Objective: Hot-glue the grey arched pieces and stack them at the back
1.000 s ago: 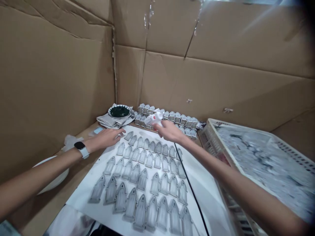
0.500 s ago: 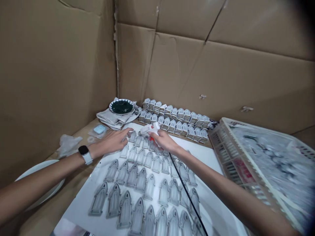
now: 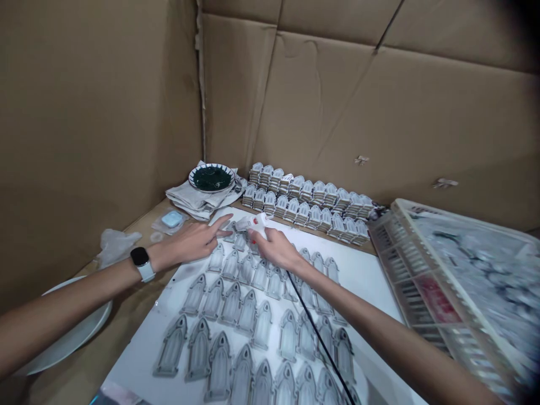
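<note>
In the head view, my right hand grips a small white glue gun with red parts, its nozzle pointing left. A black cord runs from under this hand toward the lower right. My left hand has its index finger stretched out and other fingers partly bent, beside the back-left arch pieces, nothing visible in it. Rows of grey, translucent arch-shaped pieces lie on a white board below both hands. Whether the nozzle touches a piece I cannot tell.
Stacked arch pieces line the back. A plate of dark green material sits on folded cloths. Nearby are a light-blue object and plastic bag. A crate stands right, a white basin left. Cardboard walls enclose the table.
My left index finger has stretched out further toward the back-left pieces. The glue gun is tilted differently and sits closer to that hand. The view has shifted slightly.
</note>
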`<state>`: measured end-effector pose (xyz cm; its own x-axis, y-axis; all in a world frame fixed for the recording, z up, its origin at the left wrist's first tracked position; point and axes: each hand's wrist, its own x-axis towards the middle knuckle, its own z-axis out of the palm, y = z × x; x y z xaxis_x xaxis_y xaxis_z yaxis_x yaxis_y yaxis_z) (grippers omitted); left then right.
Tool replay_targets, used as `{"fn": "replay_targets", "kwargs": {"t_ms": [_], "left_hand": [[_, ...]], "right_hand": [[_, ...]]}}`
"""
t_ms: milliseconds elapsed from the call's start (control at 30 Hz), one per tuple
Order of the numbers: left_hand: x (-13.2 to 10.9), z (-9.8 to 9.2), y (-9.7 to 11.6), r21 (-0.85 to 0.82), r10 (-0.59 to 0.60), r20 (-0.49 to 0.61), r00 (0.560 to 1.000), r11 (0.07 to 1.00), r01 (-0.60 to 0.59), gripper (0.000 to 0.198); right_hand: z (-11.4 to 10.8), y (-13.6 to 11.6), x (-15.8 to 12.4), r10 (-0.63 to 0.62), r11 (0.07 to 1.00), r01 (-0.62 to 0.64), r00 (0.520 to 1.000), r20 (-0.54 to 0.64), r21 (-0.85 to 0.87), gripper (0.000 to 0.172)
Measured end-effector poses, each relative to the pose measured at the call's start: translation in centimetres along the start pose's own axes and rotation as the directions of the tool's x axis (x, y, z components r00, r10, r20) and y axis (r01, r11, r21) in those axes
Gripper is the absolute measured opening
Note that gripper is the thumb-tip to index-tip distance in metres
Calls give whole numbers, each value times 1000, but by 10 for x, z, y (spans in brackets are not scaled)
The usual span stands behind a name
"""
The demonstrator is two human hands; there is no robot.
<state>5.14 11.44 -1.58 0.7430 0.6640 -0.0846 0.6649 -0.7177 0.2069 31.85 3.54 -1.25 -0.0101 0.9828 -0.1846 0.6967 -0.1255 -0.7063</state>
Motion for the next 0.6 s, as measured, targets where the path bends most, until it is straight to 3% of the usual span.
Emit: {"fn": "replay_targets", "kwargs": {"t_ms": [300, 467, 600], "left_hand": [[0, -4, 6, 125, 13, -8, 1000, 992, -12, 78], [0, -1, 8, 126, -19, 42, 999, 992, 14, 79], [1, 3, 0, 76, -10, 2, 1000, 997, 10, 83]], "right_hand": [[-4, -5, -2, -65, 972, 55, 997, -37, -229, 54], [-13, -25, -2, -66, 933, 54, 998, -21, -357, 56], [-27, -46, 10, -64, 896, 71, 997, 31, -438, 55]]}}
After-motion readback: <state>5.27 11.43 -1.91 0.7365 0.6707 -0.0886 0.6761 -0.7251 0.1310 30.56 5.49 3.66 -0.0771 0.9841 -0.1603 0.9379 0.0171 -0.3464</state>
